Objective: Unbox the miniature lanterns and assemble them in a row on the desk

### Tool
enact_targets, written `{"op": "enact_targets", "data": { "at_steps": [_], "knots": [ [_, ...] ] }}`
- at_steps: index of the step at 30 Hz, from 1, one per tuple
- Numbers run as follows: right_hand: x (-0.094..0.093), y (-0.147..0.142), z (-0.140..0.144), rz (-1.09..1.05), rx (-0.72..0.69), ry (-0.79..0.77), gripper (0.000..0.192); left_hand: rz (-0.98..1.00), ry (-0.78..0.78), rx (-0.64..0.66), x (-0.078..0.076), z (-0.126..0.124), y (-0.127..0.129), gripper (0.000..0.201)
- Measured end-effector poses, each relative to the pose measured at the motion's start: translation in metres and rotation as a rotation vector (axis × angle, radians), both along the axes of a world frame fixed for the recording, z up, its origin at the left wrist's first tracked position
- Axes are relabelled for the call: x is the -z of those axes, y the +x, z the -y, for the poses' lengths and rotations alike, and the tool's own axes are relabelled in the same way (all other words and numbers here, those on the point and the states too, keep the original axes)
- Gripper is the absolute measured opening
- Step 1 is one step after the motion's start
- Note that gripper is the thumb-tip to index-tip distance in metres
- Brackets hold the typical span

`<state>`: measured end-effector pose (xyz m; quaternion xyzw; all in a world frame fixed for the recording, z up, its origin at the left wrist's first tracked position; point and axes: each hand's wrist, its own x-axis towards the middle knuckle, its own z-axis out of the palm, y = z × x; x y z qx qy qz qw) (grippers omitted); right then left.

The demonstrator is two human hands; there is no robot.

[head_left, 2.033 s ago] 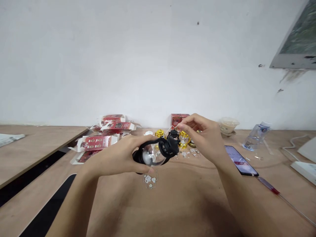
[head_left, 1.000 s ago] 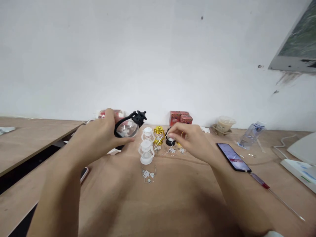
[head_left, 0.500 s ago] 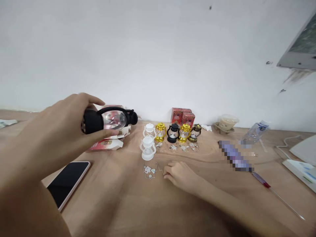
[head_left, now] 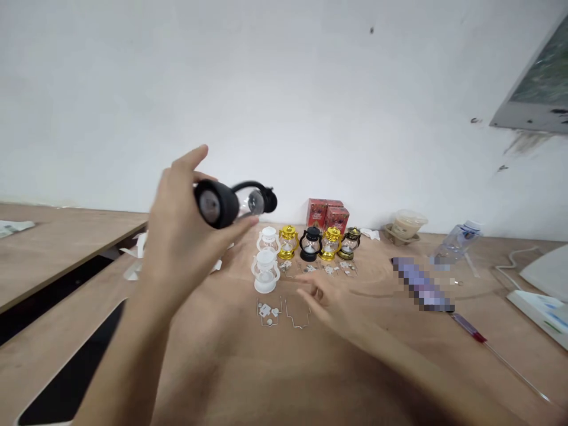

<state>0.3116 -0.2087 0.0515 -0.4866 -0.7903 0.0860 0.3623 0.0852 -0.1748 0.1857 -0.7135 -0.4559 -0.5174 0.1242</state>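
Note:
My left hand (head_left: 186,231) holds a small black lantern (head_left: 233,202) on its side in the air, its round base turned toward me. My right hand (head_left: 326,299) hovers low over the wooden table (head_left: 310,378), fingers spread and blurred, holding nothing. A thin wire handle (head_left: 296,315) lies on the table just left of that hand, beside a cluster of small metal parts (head_left: 268,312). Behind them stand two white lanterns (head_left: 265,271) and a row of gold and black lanterns (head_left: 319,243).
Two red boxes (head_left: 328,215) stand against the wall. A phone (head_left: 421,284), a red-handled screwdriver (head_left: 474,334), a lidded cup (head_left: 404,225) and a plastic bottle (head_left: 457,238) lie to the right. A white device (head_left: 539,305) sits at the far right edge.
My left hand carried the black lantern left, then back toward the middle, turning its base to me. My right hand laid the wire handle on the table and let go of it.

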Motion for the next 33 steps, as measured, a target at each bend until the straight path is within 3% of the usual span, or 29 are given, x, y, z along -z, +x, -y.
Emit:
{"op": "enact_targets", "data": {
  "at_steps": [3,6,10,12,14,19,25,27,33],
  "knots": [
    [-0.011,0.003,0.001,-0.354,0.055,0.146,0.024,-0.023,0.006,0.081,0.015,-0.005,0.029,0.068],
    [-0.017,0.007,0.001,-0.587,0.05,0.223,0.028,-0.009,0.035,0.173,0.042,-0.009,0.059,0.062],
    [-0.021,0.012,0.001,-0.598,-0.024,0.354,0.032,-0.005,0.052,0.234,0.087,-0.005,0.084,0.047],
    [-0.02,0.013,0.003,-0.503,-0.074,0.353,0.031,-0.125,0.14,0.359,0.104,-0.001,0.086,0.039],
    [-0.016,0.011,0.006,-0.476,-0.107,0.312,0.022,-0.219,0.201,0.383,0.113,0.005,0.081,0.039],
    [0.008,-0.002,0.013,-0.696,-0.213,0.138,0.017,-0.345,0.244,0.243,0.131,0.015,0.058,0.04],
    [0.04,-0.016,0.018,-0.677,-0.153,-0.037,0.025,-0.357,0.309,0.375,0.173,0.007,0.034,0.037],
    [0.047,-0.019,0.017,-0.648,-0.144,-0.117,0.025,-0.414,0.347,0.357,0.182,0.005,0.028,0.035],
    [0.062,-0.024,0.011,-0.848,-0.187,-0.38,0.036,-0.522,0.481,0.257,0.185,0.007,0.027,0.031]
  ]
}}
